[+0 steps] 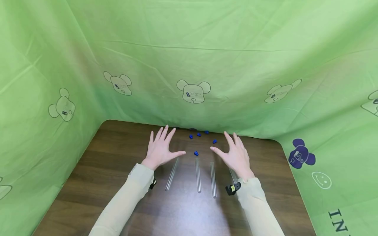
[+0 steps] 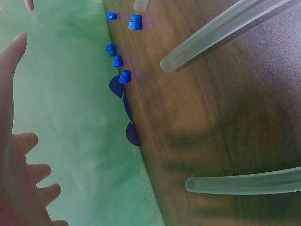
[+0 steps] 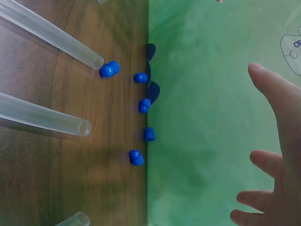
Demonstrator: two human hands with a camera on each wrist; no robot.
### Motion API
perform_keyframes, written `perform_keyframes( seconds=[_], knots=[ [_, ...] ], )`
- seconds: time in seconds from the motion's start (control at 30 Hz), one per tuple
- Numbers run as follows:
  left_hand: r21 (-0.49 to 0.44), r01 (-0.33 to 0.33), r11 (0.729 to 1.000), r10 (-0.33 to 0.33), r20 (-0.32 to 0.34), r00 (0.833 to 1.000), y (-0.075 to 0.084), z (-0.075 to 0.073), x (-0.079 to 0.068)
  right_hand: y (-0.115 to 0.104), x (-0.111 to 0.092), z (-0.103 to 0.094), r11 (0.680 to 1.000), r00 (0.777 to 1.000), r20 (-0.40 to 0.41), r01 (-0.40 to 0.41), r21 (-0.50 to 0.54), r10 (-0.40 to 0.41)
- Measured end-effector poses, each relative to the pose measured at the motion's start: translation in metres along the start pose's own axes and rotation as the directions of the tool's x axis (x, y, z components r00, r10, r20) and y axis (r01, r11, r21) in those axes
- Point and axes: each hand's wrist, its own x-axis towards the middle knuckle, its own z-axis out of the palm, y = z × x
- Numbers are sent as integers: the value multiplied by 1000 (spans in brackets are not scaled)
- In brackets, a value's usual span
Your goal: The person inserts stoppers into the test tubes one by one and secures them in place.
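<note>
My left hand point(image 1: 160, 150) is held over the table with fingers spread, holding nothing. The right hand point(image 1: 237, 158) mirrors it, fingers straight and thumb pointing inward. Between and below them lie several clear test tubes: a slanted tube point(image 1: 172, 174) near the left hand, a middle tube point(image 1: 198, 177), another tube point(image 1: 213, 180) right of it, and a tube point(image 1: 233, 176) partly hidden by the right wrist. Small blue caps point(image 3: 136, 157) are scattered past the tubes' open ends. One blue cap point(image 1: 196, 153) sits just beyond the middle tube, apart from the hands.
The brown wooden table point(image 1: 97, 183) is bounded by a green cloth point(image 1: 189, 59) at the back and both sides. Dark printed shapes point(image 2: 132, 134) on the cloth show at the table's back edge. Black straps with a small device point(image 1: 233, 188) circle the wrists.
</note>
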Motion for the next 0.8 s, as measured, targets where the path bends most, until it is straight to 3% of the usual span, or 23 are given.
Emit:
perform_keyframes(
  seconds=[0.8],
  knots=[
    [-76, -14, 997, 15, 12, 1000, 12, 18, -8, 30, -25, 5, 995, 996, 38, -79, 54, 77]
  ],
)
